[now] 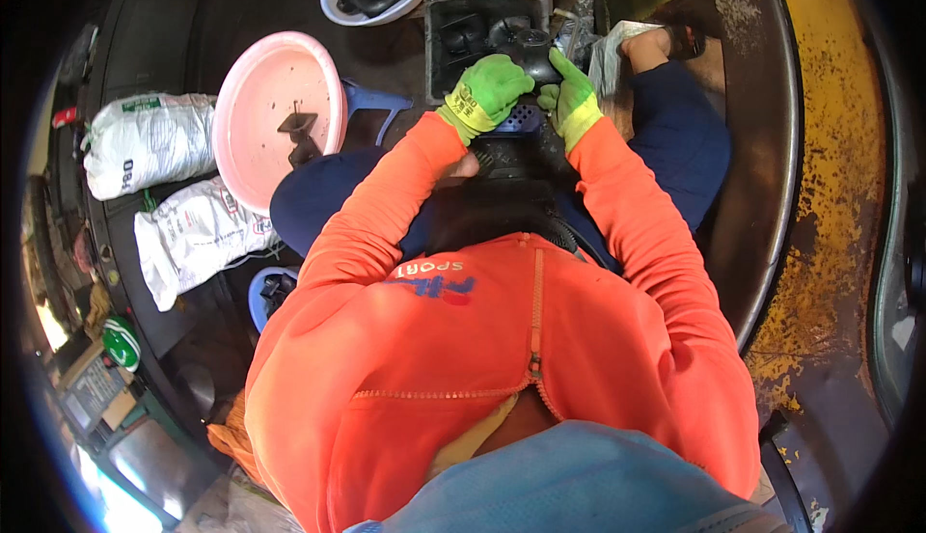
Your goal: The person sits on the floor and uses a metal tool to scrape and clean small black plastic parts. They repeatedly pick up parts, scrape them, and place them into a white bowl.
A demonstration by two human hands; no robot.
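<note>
- One black part (533,56): rounded, smooth, with a dull sheen on its upper face; underside hidden.
- Position: between both hands, at the near right corner of the rectangular black tray (430,62), which contains further black parts (460,35).
- Left hand (497,92): green glove, yellow cuff; fingers curled inward, fingertips at the part's left side; whether it grips cannot be told.
- Right hand (571,95): matching glove, partly closed on the part's right side, one digit extended along the edge.

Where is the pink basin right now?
In the head view, the pink basin is left of the person's gloved left hand, beside two white sacks.
</note>
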